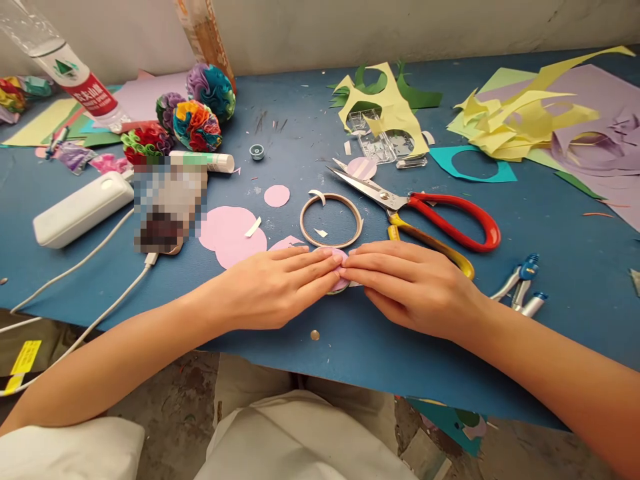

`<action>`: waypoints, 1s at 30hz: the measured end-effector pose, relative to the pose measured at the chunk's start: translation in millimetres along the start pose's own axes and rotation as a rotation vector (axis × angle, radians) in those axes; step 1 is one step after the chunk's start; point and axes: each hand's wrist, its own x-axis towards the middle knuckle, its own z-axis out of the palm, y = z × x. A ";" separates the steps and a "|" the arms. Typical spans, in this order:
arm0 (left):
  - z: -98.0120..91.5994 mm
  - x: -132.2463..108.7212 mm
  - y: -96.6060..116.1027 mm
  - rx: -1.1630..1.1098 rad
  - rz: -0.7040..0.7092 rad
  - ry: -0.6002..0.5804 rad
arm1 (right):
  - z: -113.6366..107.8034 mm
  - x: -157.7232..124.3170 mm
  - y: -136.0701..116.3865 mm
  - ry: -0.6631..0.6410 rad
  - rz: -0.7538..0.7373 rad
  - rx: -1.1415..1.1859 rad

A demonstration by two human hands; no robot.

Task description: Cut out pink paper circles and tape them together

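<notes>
Both of my hands rest on the blue table with their fingertips meeting over a small pink paper disc (339,283), mostly covered by the fingers. My left hand (280,283) lies flat, fingers stretched and side by side, pressing on the disc's left part. From the right, my right hand (415,283) covers the other part, its fingers extended and close together. A greenish rim shows under the disc's lower edge. Just beyond the fingers lies a tape ring (303,223). Larger pink circles (240,241) and a small pink circle (277,195) lie to the left.
Red-handled scissors (450,217) lie behind my right hand, and a compass (523,287) lies beside my right wrist. A phone (173,207) with a cable, a white power bank (83,210), paper flower balls (197,125) and a bottle (85,87) stand left. Yellow scraps (530,117) lie back right.
</notes>
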 end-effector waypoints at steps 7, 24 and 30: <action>1.2 -0.9 16.7 0.024 -0.103 -0.174 | -4.0 -0.1 3.0 0.117 0.339 0.115; 1.9 -0.3 -4.7 -0.584 -0.229 0.026 | -7.0 -4.9 29.4 0.090 0.600 0.222; -0.6 8.8 -41.8 -0.201 -0.704 0.007 | -13.3 -2.2 21.4 0.100 0.753 0.265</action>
